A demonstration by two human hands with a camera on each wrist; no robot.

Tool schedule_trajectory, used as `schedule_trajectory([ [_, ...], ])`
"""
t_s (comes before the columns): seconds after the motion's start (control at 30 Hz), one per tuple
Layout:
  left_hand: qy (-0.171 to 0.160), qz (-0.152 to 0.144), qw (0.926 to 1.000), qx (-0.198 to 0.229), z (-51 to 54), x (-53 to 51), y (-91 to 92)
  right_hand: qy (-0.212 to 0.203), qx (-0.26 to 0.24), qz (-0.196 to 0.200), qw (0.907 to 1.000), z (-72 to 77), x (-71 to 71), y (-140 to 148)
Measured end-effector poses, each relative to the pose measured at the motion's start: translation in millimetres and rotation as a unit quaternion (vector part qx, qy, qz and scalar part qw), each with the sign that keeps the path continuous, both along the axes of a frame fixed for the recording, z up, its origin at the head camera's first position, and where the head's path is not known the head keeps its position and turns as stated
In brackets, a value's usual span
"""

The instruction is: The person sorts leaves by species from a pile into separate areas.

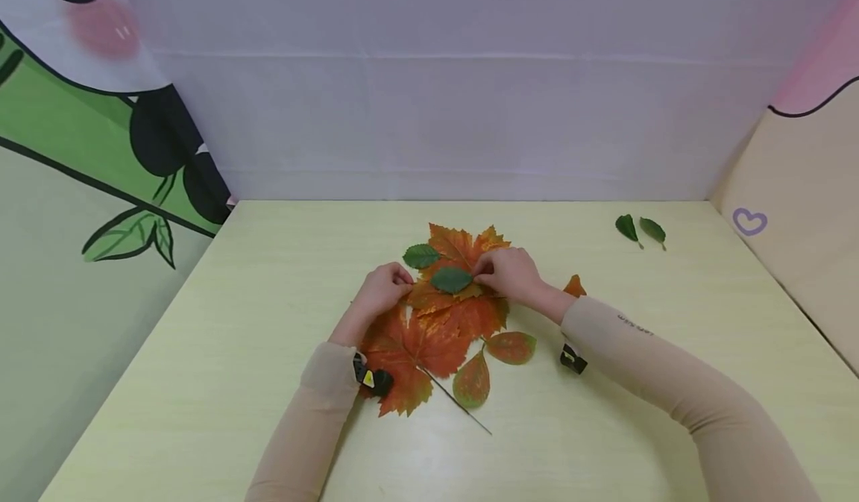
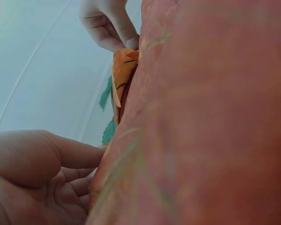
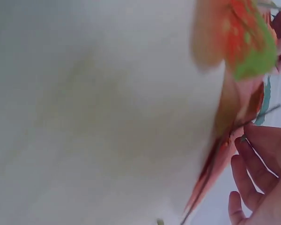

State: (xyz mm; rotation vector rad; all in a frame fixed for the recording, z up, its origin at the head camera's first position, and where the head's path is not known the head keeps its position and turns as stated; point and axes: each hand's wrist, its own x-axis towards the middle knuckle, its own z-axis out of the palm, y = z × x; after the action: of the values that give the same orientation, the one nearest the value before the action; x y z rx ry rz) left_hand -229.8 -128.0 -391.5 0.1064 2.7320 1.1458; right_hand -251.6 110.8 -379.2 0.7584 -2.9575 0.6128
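Overlapping orange maple-like leaves (image 1: 436,342) lie in a group at mid-table. My left hand (image 1: 385,287) is at their left side, thumb and fingertips pinching the edge of an upper orange leaf (image 1: 429,295). From the right, my right hand (image 1: 513,271) pinches at the stem end of a small green leaf (image 1: 451,280) lying over the orange ones; a bit of green shows between the fingertips in the right wrist view. Another green leaf (image 1: 420,256) lies just above and to the left. A blurred orange leaf (image 2: 215,112) covers much of the left wrist view.
Two oval red-green leaves (image 1: 472,380) and a thin dark stem (image 1: 456,403) lie at the front of the group. Two green leaves (image 1: 625,227) sit at the table's back right. An orange leaf tip (image 1: 575,286) shows behind my right forearm. Printed panels surround the table (image 1: 201,383).
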Motion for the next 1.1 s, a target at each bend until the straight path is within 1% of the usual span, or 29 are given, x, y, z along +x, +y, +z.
schedule_trajectory([
  [0.2, -0.004, 0.001, 1.0000, 0.002, 2.1, 1.7, -2.2, -0.024, -0.016, -0.019, 0.9994, 13.0, -2.5, 8],
  [0.43, -0.003, 0.000, 1.0000, 0.000, 3.7, 2.7, -2.7, -0.015, -0.023, -0.062, 0.9977, 26.7, -8.1, 33],
  [0.57, -0.006, -0.002, 1.0000, 0.003, 4.2, 3.3, -3.3, -0.017, -0.025, -0.085, 0.9959, 31.6, -12.7, 51],
  [0.77, -0.008, -0.006, 0.9999, 0.005, 4.2, 4.8, -4.3, -0.033, -0.031, -0.126, 0.9910, 31.9, -15.5, 79],
  [0.93, -0.010, -0.005, 0.9999, 0.007, 5.4, 6.6, -5.5, -0.041, -0.033, -0.158, 0.9861, 28.9, -15.5, 100],
  [1.1, -0.015, -0.004, 0.9999, 0.008, 4.0, 8.3, -7.5, -0.053, -0.026, -0.191, 0.9798, 24.3, -14.5, 118],
])
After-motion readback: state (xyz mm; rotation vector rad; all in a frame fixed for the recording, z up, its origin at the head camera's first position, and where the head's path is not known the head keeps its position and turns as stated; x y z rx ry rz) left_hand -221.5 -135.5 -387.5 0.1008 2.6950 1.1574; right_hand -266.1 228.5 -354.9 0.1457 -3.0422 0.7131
